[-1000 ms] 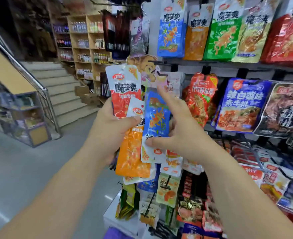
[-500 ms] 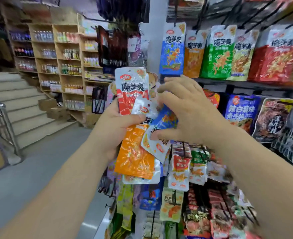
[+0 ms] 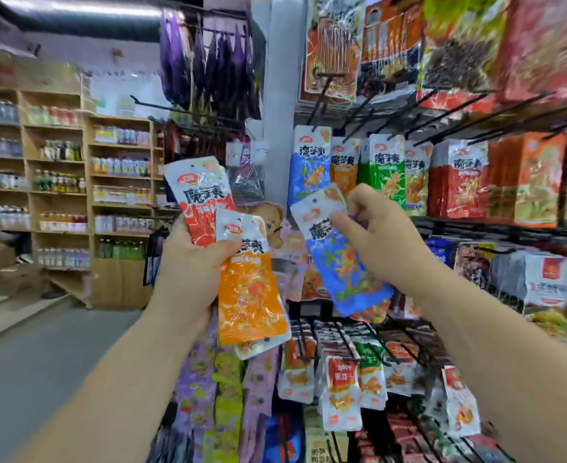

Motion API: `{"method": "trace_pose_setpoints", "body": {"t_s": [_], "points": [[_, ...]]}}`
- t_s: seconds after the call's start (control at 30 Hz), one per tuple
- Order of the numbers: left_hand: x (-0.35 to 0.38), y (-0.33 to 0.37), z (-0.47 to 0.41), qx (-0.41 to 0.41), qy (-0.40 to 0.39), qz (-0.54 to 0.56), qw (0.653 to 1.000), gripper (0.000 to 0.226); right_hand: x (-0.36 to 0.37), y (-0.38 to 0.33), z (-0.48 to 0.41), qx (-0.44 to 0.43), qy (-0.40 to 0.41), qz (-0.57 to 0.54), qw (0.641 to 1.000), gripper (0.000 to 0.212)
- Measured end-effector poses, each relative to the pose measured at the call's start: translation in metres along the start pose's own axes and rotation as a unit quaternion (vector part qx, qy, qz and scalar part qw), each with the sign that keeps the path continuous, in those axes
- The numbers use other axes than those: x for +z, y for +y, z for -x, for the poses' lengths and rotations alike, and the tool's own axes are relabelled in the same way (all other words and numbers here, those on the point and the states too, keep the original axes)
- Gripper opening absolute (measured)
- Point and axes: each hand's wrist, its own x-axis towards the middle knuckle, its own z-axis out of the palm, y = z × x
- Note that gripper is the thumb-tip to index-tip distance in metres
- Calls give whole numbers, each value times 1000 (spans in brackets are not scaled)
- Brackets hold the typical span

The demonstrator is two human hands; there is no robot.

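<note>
The blue packet (image 3: 345,272) is being pinched at its white top by the curled fingers (image 3: 359,200) of the right hand (image 3: 385,235), near and just below the hanging blue packets (image 3: 308,168), and is arguably best being squared with them for hanging, while the red packet (image 3: 201,202) and orange packet (image 3: 252,295) are being gripped clear at the left by the left hand (image 3: 191,265).

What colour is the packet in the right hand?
The packet is blue with a white top, pinched by the right hand; clearest in the head view.
</note>
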Motion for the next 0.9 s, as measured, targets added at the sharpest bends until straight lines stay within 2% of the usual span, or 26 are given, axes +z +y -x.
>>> {"method": "trace_pose_setpoints", "body": {"t_s": [0.07, 0.13, 0.17, 0.23, 0.4, 0.63, 0.73, 0.9], "points": [[7, 1, -6, 9, 4, 2, 1000, 38, -8, -2, -7, 31, 14, -30, 999, 14], [18, 2, -11, 18, 4, 6, 1000, 40, -15, 3, -13, 54, 15, -78, 995, 43], [24, 2, -12, 21, 2, 8, 1000, 42, -18, 4, -18, 72, 24, -109, 991, 50], [35, 3, -15, 25, -8, 9, 1000, 45, -21, 7, -33, 92, 49, -115, 988, 28], [60, 3, -24, 34, 6, -7, 999, 39, -27, 3, -81, 142, 105, -195, 965, 33], [91, -4, -31, 34, 21, -13, 999, 35, -30, -14, -135, 110, 118, -186, 969, 42], [95, -12, -29, 29, 27, -16, 999, 36, -25, -12, -147, 112, 111, -178, 971, 39], [91, -16, -32, 27, 11, -1, 1000, 35, -14, -8, -157, 126, 116, -163, 972, 56]]}}
